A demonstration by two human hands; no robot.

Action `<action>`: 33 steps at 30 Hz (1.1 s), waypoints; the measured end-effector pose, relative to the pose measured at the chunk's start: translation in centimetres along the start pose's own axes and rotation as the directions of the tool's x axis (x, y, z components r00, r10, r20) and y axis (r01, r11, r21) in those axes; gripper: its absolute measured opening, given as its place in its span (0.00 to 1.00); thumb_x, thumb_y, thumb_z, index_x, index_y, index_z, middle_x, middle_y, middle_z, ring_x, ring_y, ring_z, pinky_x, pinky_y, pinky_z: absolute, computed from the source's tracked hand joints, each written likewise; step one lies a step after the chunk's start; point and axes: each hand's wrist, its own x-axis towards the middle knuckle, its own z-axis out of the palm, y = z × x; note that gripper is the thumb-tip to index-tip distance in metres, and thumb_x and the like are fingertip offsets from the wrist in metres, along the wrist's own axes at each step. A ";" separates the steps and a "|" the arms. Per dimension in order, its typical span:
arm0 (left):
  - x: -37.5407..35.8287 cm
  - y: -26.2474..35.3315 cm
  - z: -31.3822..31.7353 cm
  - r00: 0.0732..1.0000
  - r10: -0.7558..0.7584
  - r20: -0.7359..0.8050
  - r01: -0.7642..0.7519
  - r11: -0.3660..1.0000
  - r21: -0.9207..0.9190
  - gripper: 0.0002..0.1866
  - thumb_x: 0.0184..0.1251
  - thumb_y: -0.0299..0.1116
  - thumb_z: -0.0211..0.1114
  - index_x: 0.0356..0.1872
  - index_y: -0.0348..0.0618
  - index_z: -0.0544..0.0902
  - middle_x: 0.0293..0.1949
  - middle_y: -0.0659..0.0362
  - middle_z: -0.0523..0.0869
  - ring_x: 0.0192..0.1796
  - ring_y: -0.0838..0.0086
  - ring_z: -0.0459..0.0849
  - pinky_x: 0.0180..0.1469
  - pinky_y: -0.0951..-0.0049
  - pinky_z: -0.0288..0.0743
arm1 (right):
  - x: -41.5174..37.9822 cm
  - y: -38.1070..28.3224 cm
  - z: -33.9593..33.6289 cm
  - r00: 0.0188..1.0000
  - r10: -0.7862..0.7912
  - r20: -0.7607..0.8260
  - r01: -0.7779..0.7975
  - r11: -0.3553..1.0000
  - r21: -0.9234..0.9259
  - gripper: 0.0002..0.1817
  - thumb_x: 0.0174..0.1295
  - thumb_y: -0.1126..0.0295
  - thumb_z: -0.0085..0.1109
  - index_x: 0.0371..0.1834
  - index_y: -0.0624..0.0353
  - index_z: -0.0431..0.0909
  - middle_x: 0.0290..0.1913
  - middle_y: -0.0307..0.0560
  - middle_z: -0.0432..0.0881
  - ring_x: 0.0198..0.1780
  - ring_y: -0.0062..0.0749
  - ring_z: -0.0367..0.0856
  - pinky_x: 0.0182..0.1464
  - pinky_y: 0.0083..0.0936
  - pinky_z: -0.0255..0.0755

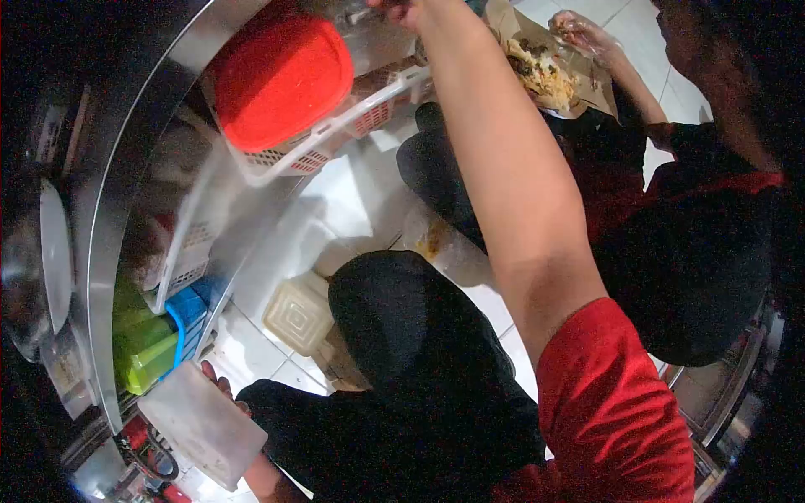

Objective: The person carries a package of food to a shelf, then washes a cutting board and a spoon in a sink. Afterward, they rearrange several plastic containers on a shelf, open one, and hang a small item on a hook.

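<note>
Left hand (221, 384) is seen at btm left, w/ fingers curled round the edge of a milky container (201, 423), which is gripped; the palm is hidden behind it. The container is rectangular w/ rounded corners, off-white to pale grey & semi-translucent, w/ faint smudges on the face turned to the cam. It's held tilted, just below a blue basket (193, 308) & green plasticware (147, 348), nr the metal shelf edge (105, 251). Contents can't be made out.

Right hand (401, 10) is cut off by the top edge; whether it's open or closed can't be told. Below it to the left, a red lid (285, 80) is seen at a white basket (340, 122). A sq. cream box (298, 317) is set on the tiled floor, beside a dark-clad knee (394, 310). At top rt, food (541, 75) on brown paper is seen nr a co-worker's gloved hand (583, 35).
</note>
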 end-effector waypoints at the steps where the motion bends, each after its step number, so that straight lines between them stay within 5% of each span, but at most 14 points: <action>1: 0.2 0.2 0.2 0.993 -0.117 0.007 0.116 0.973 -0.197 0.41 0.70 0.51 0.56 0.76 0.43 0.50 0.74 0.41 0.54 0.61 0.41 0.71 0.55 0.40 0.74 | -0.9 0.0 0.1 0.997 -0.034 -0.066 0.037 0.999 0.040 0.11 0.65 0.68 0.48 0.32 0.62 0.77 0.21 0.46 0.79 0.17 0.29 0.73 0.16 0.26 0.59; 5: 1.3 -1.2 2.1 1.000 0.030 -0.008 -0.030 0.999 0.015 0.42 0.68 0.56 0.56 0.77 0.51 0.49 0.78 0.47 0.46 0.64 0.45 0.67 0.52 0.36 0.75 | -1.0 0.6 -1.1 0.998 -0.045 -0.032 0.046 0.998 0.031 0.09 0.61 0.72 0.49 0.29 0.63 0.79 0.22 0.49 0.80 0.18 0.31 0.75 0.16 0.26 0.59; 9: 3.4 -2.6 3.2 0.999 0.001 0.045 0.003 0.996 -0.088 0.43 0.69 0.53 0.56 0.77 0.47 0.48 0.77 0.43 0.46 0.66 0.42 0.65 0.55 0.35 0.72 | -6.6 -0.3 -1.3 0.993 -0.049 -0.105 0.008 0.935 -0.353 0.09 0.54 0.73 0.51 0.22 0.65 0.81 0.26 0.56 0.83 0.24 0.38 0.81 0.23 0.33 0.69; 11: 3.8 -3.0 3.2 0.992 -0.044 0.121 0.064 0.983 -0.174 0.43 0.69 0.50 0.58 0.76 0.44 0.48 0.76 0.39 0.45 0.66 0.39 0.64 0.57 0.32 0.69 | -8.0 -0.6 -2.1 0.961 -0.241 -0.138 0.028 0.577 -0.816 0.12 0.55 0.70 0.52 0.24 0.67 0.82 0.30 0.60 0.84 0.35 0.46 0.86 0.37 0.36 0.76; 12: 3.2 -3.2 2.9 1.000 -0.006 -0.012 0.005 0.997 -0.083 0.42 0.69 0.54 0.54 0.77 0.49 0.47 0.77 0.43 0.47 0.66 0.43 0.66 0.57 0.37 0.71 | -8.0 -0.1 -2.2 0.939 -0.298 -0.168 0.011 0.518 -0.855 0.13 0.57 0.69 0.52 0.30 0.69 0.82 0.37 0.66 0.84 0.46 0.52 0.85 0.48 0.36 0.75; 13: 2.8 -3.4 2.5 0.989 0.043 -0.142 -0.041 0.999 0.016 0.42 0.70 0.59 0.51 0.78 0.54 0.47 0.77 0.47 0.48 0.66 0.46 0.68 0.56 0.42 0.74 | -7.8 -0.1 -2.6 0.938 -0.301 -0.170 0.011 0.518 -0.855 0.13 0.57 0.69 0.52 0.30 0.69 0.82 0.37 0.66 0.84 0.46 0.52 0.85 0.48 0.36 0.75; 15: 2.8 -4.2 3.3 0.991 0.037 -0.132 -0.036 0.999 0.010 0.42 0.70 0.59 0.51 0.78 0.54 0.47 0.77 0.46 0.49 0.65 0.45 0.69 0.56 0.42 0.74 | -8.3 -0.8 -3.0 0.998 -0.032 -0.048 -0.027 0.470 -0.882 0.17 0.55 0.61 0.58 0.27 0.67 0.85 0.37 0.62 0.86 0.40 0.40 0.87 0.44 0.32 0.79; 19: 2.2 -5.6 6.5 0.982 0.061 -0.179 -0.065 0.998 -0.016 0.40 0.73 0.54 0.51 0.77 0.46 0.47 0.76 0.41 0.50 0.68 0.44 0.66 0.59 0.36 0.69 | -7.1 -1.1 -3.1 0.999 0.021 -0.039 -0.044 0.350 -0.936 0.18 0.55 0.57 0.61 0.30 0.65 0.85 0.41 0.62 0.86 0.41 0.35 0.86 0.42 0.32 0.79; 21: 1.4 -5.8 6.0 0.973 0.076 -0.219 -0.076 0.997 0.008 0.41 0.72 0.56 0.51 0.77 0.49 0.47 0.77 0.43 0.49 0.67 0.44 0.67 0.57 0.39 0.72 | -8.9 -2.4 -1.7 0.937 -0.349 -0.006 0.004 0.027 -1.000 0.19 0.61 0.56 0.61 0.38 0.64 0.82 0.40 0.57 0.85 0.38 0.28 0.84 0.40 0.30 0.79; 22: 0.8 -5.9 5.5 0.962 0.086 -0.261 -0.079 0.996 0.035 0.42 0.71 0.59 0.51 0.78 0.51 0.46 0.77 0.45 0.49 0.66 0.45 0.69 0.54 0.42 0.75 | -6.8 -1.7 -1.1 0.936 -0.351 0.006 0.015 0.025 -1.000 0.19 0.61 0.56 0.61 0.38 0.64 0.82 0.40 0.57 0.85 0.38 0.28 0.84 0.40 0.30 0.79; 23: 0.1 -5.9 4.5 0.960 0.099 -0.261 -0.093 0.995 0.035 0.42 0.71 0.59 0.51 0.78 0.51 0.46 0.77 0.45 0.49 0.66 0.45 0.69 0.54 0.42 0.75 | -3.6 -0.7 0.2 0.818 -0.561 0.127 0.179 0.038 -0.983 0.15 0.62 0.63 0.55 0.37 0.67 0.81 0.37 0.59 0.85 0.38 0.38 0.85 0.40 0.33 0.78; 24: -0.8 -5.7 3.2 0.908 0.167 -0.385 0.034 0.886 0.463 0.41 0.72 0.56 0.51 0.77 0.50 0.47 0.77 0.45 0.48 0.65 0.46 0.69 0.54 0.43 0.76 | -0.8 0.5 0.8 0.641 -0.737 0.214 0.335 0.017 -0.942 0.12 0.62 0.70 0.50 0.36 0.69 0.80 0.34 0.61 0.84 0.37 0.47 0.85 0.40 0.36 0.76; 25: -1.3 -5.5 2.5 0.841 0.287 -0.458 0.213 0.602 0.769 0.40 0.72 0.53 0.52 0.77 0.49 0.48 0.77 0.45 0.48 0.65 0.46 0.70 0.53 0.44 0.77 | -1.7 0.1 1.7 0.634 -0.740 0.225 0.351 0.017 -0.936 0.12 0.62 0.70 0.50 0.36 0.69 0.80 0.34 0.61 0.84 0.37 0.47 0.85 0.40 0.36 0.76; 33: -2.9 -4.7 1.8 0.771 0.392 -0.502 0.152 0.652 0.743 0.39 0.73 0.52 0.52 0.77 0.48 0.48 0.77 0.45 0.48 0.64 0.46 0.71 0.51 0.45 0.78 | 3.3 1.2 8.9 0.635 -0.727 0.262 0.554 0.192 -0.810 0.11 0.63 0.70 0.50 0.36 0.68 0.79 0.33 0.58 0.83 0.36 0.45 0.84 0.39 0.35 0.75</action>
